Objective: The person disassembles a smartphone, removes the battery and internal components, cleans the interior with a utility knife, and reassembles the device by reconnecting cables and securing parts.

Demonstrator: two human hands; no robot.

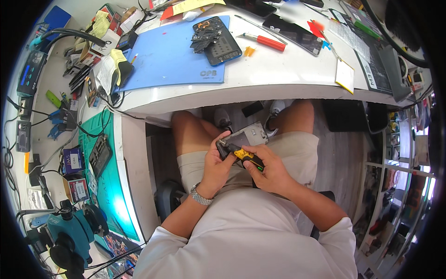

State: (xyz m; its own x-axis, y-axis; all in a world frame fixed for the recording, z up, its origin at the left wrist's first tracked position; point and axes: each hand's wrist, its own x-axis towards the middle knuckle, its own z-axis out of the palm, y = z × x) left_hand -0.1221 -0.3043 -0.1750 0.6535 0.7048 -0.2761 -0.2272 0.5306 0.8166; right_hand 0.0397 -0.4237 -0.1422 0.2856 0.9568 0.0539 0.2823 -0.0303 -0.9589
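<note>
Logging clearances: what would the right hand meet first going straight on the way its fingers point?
Probably the phone frame in the left hand, just beyond the yellow-black tool the right hand grips; depth is hard to judge.

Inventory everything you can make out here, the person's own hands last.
Workbench: one, white, far side
Blue mat: one, blue, on the workbench
Phone housing: one, dark, over the blue mat's right edge
Small parts: several, black, heaped on that housing
Slim tool: one, red-handled, right of the blue mat
Green mat: one, green, left
Microscope: one, teal, lower left
Bin: one, black, below the workbench, right
Clutter: uncounted, mixed colours, mostly left and far side
Phone frame: one, grey, centre
Handheld tool: one, yellow and black, centre
Watch: one, silver, left wrist
Left hand: one, bare, holding the phone frame
Right hand: one, bare, gripping the handheld tool
</note>
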